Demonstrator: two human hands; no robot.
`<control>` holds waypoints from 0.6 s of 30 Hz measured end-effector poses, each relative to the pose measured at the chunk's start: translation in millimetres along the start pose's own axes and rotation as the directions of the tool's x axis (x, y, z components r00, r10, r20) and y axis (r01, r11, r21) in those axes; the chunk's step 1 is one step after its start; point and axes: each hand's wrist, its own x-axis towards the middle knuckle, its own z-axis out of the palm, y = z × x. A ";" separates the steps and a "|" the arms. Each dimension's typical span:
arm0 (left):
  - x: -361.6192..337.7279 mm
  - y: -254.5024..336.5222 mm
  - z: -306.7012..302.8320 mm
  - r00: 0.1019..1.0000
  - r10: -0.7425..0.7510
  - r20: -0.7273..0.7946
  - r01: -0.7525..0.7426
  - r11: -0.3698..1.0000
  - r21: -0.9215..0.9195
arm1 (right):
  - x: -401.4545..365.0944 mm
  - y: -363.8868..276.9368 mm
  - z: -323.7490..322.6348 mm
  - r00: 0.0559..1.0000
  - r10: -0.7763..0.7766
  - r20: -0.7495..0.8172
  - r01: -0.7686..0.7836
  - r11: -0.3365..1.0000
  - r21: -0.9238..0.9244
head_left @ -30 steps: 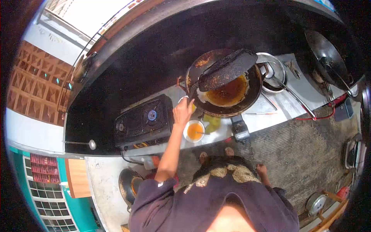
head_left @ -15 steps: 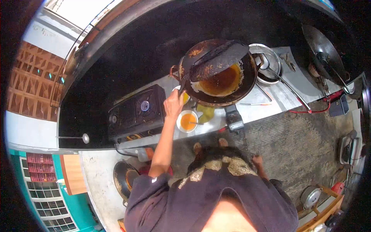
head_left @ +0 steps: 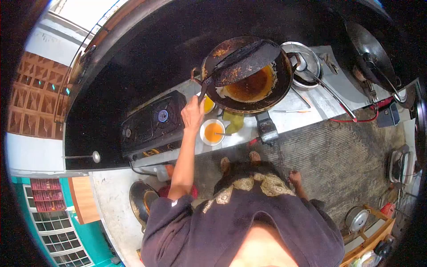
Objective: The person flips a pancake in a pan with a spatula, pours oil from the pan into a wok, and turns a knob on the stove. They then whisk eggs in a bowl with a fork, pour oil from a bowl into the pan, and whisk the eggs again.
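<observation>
My left hand [head_left: 192, 114] is closed round the handle of a blackened frying pan [head_left: 247, 64]. The pan is tipped steeply over a large wok [head_left: 276, 97], its dark sooty underside partly facing me. Brown oil [head_left: 255, 86] pools in the wok. Just below my left hand stands a white bowl [head_left: 207, 141] of orange liquid with a spoon in it. Another bowl of yellow liquid [head_left: 208, 105] is partly hidden behind that hand. My right hand [head_left: 295, 178] hangs low at my side, its fingers curled, with nothing visible in it.
Left of the wok, a black gas stove [head_left: 153, 122] has a lit blue burner. At right are a metal pot [head_left: 313, 60] with a long ladle [head_left: 333, 98] across it and another wok [head_left: 371, 49]. A green leaf [head_left: 233, 121] lies beside the white bowl.
The whole view has shifted slightly up and left. My left hand keeps its grip on the tipped frying pan over the wok, with little other change.
</observation>
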 end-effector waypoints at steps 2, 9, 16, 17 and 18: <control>-1.0 2.7 -2.5 0.999 -0.013 0.033 0.013 1.000 0.010 | -6.2 -10.0 -2.1 0.998 0.067 -0.011 -0.067 0.998 0.012; -3.6 5.6 -3.4 0.996 -0.039 0.084 0.039 0.999 0.011 | -16.1 -30.2 -15.1 0.991 0.072 0.114 -0.085 0.990 0.115; -6.8 2.0 -3.9 0.994 -0.049 0.094 0.047 0.998 0.030 | -23.1 -30.6 -16.8 0.999 -0.053 0.012 0.053 0.999 0.002; -7.2 1.4 -3.7 0.995 -0.045 0.089 0.043 0.999 0.029 | -3.8 2.9 -0.2 0.997 -0.065 0.030 0.066 0.997 -0.028; -7.2 2.8 -4.7 0.994 -0.055 0.091 0.053 0.998 0.017 | -1.9 6.2 2.1 0.996 -0.078 0.038 0.079 0.997 -0.022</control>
